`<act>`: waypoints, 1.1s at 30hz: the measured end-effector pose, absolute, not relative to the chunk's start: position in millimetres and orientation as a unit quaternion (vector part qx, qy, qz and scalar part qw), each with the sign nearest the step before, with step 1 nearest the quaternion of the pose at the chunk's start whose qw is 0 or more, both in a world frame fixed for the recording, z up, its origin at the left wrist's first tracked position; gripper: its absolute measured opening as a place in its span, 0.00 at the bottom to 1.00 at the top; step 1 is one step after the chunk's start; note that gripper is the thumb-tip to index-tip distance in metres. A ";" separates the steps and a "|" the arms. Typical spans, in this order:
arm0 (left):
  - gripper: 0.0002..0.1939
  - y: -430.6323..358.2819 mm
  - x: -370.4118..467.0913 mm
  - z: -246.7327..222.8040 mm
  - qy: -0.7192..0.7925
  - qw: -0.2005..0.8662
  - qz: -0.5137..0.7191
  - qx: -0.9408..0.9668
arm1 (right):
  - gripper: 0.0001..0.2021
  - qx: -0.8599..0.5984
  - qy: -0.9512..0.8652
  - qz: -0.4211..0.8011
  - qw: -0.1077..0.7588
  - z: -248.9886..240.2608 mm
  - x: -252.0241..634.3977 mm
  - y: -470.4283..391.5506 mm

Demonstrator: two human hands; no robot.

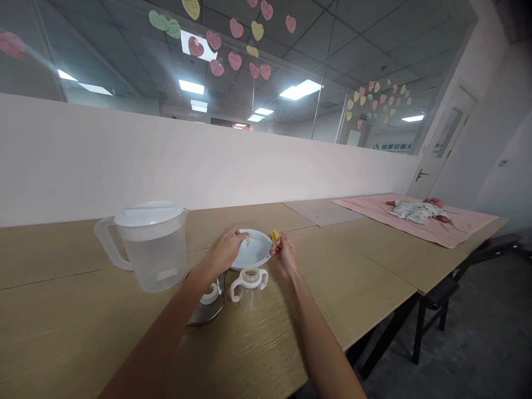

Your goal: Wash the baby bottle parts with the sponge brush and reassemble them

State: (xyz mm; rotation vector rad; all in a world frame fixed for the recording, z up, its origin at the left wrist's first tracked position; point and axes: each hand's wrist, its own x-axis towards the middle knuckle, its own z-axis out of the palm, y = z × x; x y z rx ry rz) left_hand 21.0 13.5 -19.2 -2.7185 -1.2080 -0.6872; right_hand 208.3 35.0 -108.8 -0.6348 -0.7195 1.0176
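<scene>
Over the far-left rim of a white bowl [253, 256], my left hand [226, 247] pinches a small pale, see-through piece [248, 239] whose kind I cannot make out. At the bowl's right side my right hand [285, 256] is closed, fingertips together. A yellow sponge-like piece [274, 236] shows at those fingertips; whether they grip it or something thinner is unclear. Just in front of the bowl stands an open clear baby bottle [250, 293] with a white two-handled collar. Partly behind my left forearm, a shiny metal dish [205, 316] has a white ring [209, 295] in it.
To the left stands a lidded clear plastic pitcher [155, 255]. A baby doll [418, 210] in a patterned garment lies on a pink mat [453, 235] at the table's far right. A white wall [208, 172] runs behind the table, and a dark chair [440, 293] stands at the right.
</scene>
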 end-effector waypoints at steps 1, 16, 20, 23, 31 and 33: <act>0.18 14.2 20.8 -18.9 -0.395 0.043 -0.227 -0.889 | 0.22 -0.292 -0.330 0.466 0.767 -109.2 208.4 35.4; 0.15 15.7 18.2 -13.0 -0.391 0.046 -0.254 -0.884 | 0.22 -0.296 -0.334 0.456 0.770 -110.2 208.7 34.8; 0.16 12.9 20.2 -13.2 -0.397 0.052 -0.250 -0.882 | 0.22 -0.291 -0.336 0.465 0.765 -109.4 206.7 33.8; 0.16 11.2 20.0 -12.7 -0.400 0.052 -0.250 -0.880 | 0.22 -0.285 -0.336 0.464 0.768 -107.9 207.0 32.3; 0.16 12.3 19.8 -15.0 -0.399 0.059 -0.257 -0.878 | 0.23 -0.289 -0.334 0.454 0.774 -106.4 206.7 31.5; 0.16 13.8 21.9 -18.0 -0.392 0.061 -0.256 -0.882 | 0.23 -0.292 -0.337 0.450 0.774 -106.1 205.2 31.3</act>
